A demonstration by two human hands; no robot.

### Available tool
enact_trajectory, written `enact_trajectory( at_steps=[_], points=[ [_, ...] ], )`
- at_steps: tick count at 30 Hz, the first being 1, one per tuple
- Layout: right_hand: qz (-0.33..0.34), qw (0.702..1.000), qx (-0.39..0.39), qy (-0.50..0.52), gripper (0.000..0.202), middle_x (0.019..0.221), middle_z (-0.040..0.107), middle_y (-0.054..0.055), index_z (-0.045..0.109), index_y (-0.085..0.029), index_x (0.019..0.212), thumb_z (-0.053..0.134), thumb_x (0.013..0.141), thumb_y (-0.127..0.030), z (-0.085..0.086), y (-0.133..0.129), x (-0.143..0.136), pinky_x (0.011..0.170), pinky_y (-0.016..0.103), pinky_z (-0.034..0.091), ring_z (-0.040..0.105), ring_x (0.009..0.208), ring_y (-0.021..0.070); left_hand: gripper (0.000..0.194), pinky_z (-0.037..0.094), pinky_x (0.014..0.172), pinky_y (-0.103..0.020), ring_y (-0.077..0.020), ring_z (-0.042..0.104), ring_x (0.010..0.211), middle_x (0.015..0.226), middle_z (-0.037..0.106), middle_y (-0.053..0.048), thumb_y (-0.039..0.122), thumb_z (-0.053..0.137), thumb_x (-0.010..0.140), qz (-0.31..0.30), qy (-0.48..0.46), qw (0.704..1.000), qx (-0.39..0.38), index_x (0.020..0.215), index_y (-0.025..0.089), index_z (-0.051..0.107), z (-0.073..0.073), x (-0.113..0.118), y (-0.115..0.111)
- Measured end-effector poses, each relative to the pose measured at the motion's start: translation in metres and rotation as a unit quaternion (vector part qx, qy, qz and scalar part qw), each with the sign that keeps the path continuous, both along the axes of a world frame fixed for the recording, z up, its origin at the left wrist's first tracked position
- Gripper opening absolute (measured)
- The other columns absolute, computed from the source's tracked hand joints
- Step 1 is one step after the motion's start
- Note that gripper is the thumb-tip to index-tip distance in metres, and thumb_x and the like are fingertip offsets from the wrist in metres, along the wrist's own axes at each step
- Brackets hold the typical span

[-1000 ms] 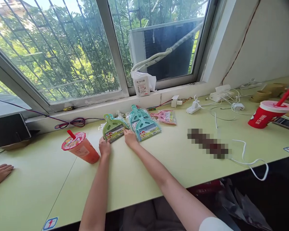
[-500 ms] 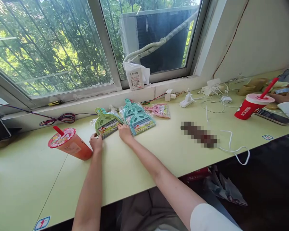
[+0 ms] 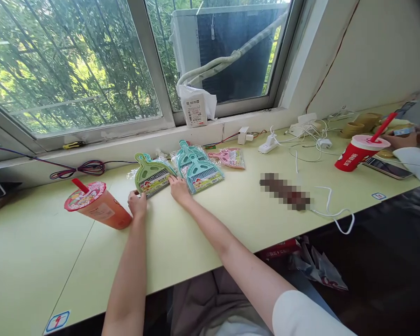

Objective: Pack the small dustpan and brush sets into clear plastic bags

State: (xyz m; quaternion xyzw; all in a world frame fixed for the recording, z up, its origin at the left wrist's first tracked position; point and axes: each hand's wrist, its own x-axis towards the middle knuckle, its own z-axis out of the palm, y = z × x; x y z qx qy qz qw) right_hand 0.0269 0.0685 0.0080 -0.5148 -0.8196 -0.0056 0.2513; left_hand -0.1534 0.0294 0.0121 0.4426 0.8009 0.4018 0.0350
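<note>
Several small packaged dustpan-and-brush sets lie at the back of the pale green table. My left hand [image 3: 137, 204] grips the lower left edge of the green set [image 3: 154, 175], fingers curled. On that set's right edge rests my right hand [image 3: 179, 187], its fingers bent round the corner. Two teal sets [image 3: 202, 173] overlap just right of it, and a pink set [image 3: 231, 157] lies beyond them. Left of my left hand, an orange drink cup [image 3: 103, 210] with a red straw leans to the left.
A red cup [image 3: 359, 151] stands at the right near a phone [image 3: 388, 168] and another person's hand [image 3: 402, 139]. White cables and a charger [image 3: 269, 143] lie at the back. A box [image 3: 195, 111] sits on the windowsill. A blurred-out object lies centre right.
The whole view has shifted slightly, so things appear a little further left and up. Both hands keep the same hold on the green set.
</note>
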Motion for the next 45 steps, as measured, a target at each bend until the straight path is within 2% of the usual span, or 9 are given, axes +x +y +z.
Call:
enact_trajectory(
  at_steps=[10,15,21,28,38,45],
  points=[
    [-0.006,1.0,-0.027,0.01,0.05,0.147,0.041,0.012,0.043,-0.008,0.138,0.03,0.09,-0.006,0.001,-0.001,-0.001,0.095,0.038,0.041,0.047,0.118,0.0265,0.024,0.044,0.086,-0.038,-0.0262,0.058,0.099,0.111,0.061,-0.014,0.025,0.049,0.085,-0.005,0.008,1.0,-0.014,0.105,0.014,0.055,0.002,0.003,-0.002],
    [-0.012,0.999,-0.036,0.023,0.052,0.149,0.04,0.009,0.042,-0.011,0.14,0.029,0.09,-0.007,-0.005,0.002,-0.003,0.096,0.039,0.039,0.046,0.119,0.0259,0.022,0.043,0.087,-0.038,-0.0268,0.057,0.101,0.112,0.061,-0.015,0.023,0.047,0.086,-0.006,0.015,1.0,-0.019,0.105,0.014,0.055,0.001,0.002,-0.001],
    [-0.011,0.999,-0.029,0.027,0.053,0.15,0.038,0.007,0.041,-0.009,0.141,0.03,0.089,-0.008,-0.011,0.007,-0.006,0.096,0.039,0.039,0.045,0.118,0.0278,0.022,0.044,0.084,-0.036,-0.0265,0.057,0.102,0.111,0.062,-0.014,0.024,0.047,0.087,-0.007,0.029,0.999,-0.023,0.105,0.014,0.055,-0.001,0.0,-0.001],
    [-0.01,0.999,-0.042,0.033,0.054,0.15,0.037,0.007,0.04,-0.011,0.143,0.028,0.09,-0.009,-0.008,0.004,-0.005,0.097,0.039,0.038,0.044,0.12,0.0265,0.025,0.045,0.078,-0.035,-0.0248,0.06,0.094,0.111,0.062,-0.012,0.029,0.051,0.084,-0.007,0.016,0.999,-0.037,0.106,0.017,0.053,0.004,0.002,-0.005],
    [-0.009,0.999,-0.036,0.007,0.055,0.15,0.038,0.008,0.041,-0.009,0.142,0.029,0.089,-0.008,-0.005,0.002,-0.004,0.095,0.039,0.04,0.046,0.117,0.0268,0.027,0.044,0.078,-0.037,-0.0273,0.059,0.1,0.113,0.061,-0.014,0.03,0.043,0.089,-0.01,0.023,0.998,-0.059,0.111,0.017,0.049,0.001,0.002,-0.002],
    [-0.01,0.999,-0.036,0.005,0.055,0.15,0.037,0.009,0.04,-0.012,0.142,0.031,0.088,-0.008,0.001,-0.001,-0.002,0.097,0.039,0.041,0.048,0.118,0.0255,0.026,0.044,0.078,-0.036,-0.0268,0.059,0.1,0.111,0.061,-0.014,0.028,0.043,0.088,-0.008,0.033,0.998,-0.055,0.111,0.016,0.049,0.0,0.002,-0.002]
  ],
)
